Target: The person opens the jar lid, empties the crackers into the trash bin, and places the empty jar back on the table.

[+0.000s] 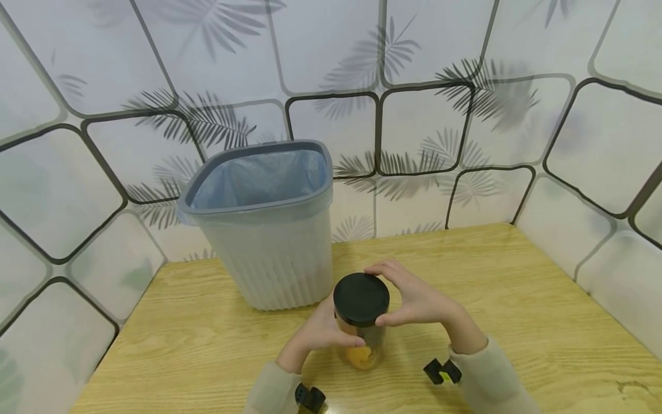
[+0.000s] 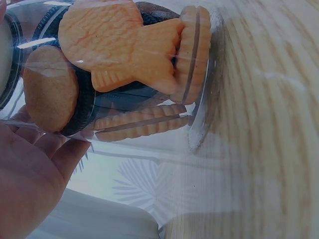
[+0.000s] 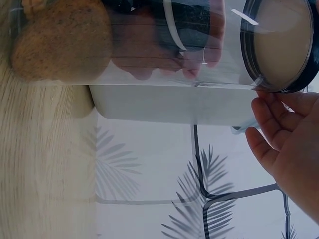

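A clear jar with a black lid stands upright on the table. My left hand wraps around its body, thumb across the near side. My right hand holds the lid's edge, thumb in front and fingers behind. Through the wall, the left wrist view shows a fish-shaped orange cookie, sandwich biscuits and an oval brown cookie. Dark, black-edged items lie among them, partly hidden. Seen from the right wrist, the lid has a pale underside, and a large brown cookie lies near the jar's bottom.
Just behind and left of the jar is a white ribbed trash bin with a grey rim and a blue liner. The wooden table meets patterned walls at the back and sides. Black wrist mounts sit on both sleeves.
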`<state>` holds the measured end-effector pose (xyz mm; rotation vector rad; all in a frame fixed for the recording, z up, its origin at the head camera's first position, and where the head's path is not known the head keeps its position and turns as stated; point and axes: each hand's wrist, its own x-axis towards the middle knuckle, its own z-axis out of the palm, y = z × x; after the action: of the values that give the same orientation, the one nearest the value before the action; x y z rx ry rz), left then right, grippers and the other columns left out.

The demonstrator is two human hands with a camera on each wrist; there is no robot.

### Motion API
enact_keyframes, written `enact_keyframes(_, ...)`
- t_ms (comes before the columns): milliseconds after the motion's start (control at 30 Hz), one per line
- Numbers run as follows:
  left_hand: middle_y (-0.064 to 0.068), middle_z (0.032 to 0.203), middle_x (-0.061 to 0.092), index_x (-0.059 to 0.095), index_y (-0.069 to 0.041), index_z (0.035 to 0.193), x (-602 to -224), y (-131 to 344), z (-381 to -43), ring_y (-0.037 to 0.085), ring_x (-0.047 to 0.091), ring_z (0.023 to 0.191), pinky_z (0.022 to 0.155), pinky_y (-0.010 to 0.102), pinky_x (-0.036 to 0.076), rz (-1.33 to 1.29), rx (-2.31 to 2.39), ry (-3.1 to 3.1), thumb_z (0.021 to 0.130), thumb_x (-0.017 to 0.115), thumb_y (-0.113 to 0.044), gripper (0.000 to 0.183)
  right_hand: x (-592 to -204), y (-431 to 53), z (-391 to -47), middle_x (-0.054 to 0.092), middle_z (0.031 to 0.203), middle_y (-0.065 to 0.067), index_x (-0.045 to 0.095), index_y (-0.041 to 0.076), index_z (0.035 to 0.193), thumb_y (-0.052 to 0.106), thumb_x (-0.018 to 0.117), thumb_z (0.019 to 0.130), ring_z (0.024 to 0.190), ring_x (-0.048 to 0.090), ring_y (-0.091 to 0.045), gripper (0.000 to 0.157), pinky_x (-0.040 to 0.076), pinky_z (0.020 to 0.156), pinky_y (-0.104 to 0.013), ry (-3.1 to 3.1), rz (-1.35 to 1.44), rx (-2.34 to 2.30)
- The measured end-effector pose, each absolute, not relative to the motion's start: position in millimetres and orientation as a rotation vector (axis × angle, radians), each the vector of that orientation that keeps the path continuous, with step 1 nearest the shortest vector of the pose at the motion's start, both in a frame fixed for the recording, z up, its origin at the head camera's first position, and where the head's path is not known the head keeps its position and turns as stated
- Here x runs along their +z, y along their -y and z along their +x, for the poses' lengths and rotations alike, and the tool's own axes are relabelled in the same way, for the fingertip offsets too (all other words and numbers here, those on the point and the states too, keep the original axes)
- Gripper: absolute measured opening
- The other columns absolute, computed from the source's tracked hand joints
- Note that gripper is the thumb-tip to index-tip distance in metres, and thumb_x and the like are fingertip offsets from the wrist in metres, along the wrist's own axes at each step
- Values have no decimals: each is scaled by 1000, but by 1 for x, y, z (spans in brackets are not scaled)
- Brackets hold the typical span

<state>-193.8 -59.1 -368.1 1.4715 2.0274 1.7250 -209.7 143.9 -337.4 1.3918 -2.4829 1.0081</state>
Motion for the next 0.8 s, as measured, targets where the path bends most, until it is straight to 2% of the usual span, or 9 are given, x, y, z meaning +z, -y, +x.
enact_keyframes(367, 7, 125, 24, 12, -5, 125, -369, 59, -194, 20, 26, 110, 89, 35, 21, 1453, 1727, -2029, 58, 67, -1, 88, -338, -146, -213, 30, 116, 5, 28, 17, 120, 34, 65, 62, 105, 30, -13, 71, 31, 80, -37, 2468, 1447, 1044)
enact_keyframes(800, 5, 125, 25, 13, -7, 126, -368, 59, -193, 20, 26, 110, 89, 34, 21, 1439, 1723, -2043, 56, 67, 3, 89, -338, -149, -213, 31, 119, -4, 27, 15, 122, 30, 64, 65, 108, 28, -15, 70, 29, 82, -39, 2453, 1486, 1082)
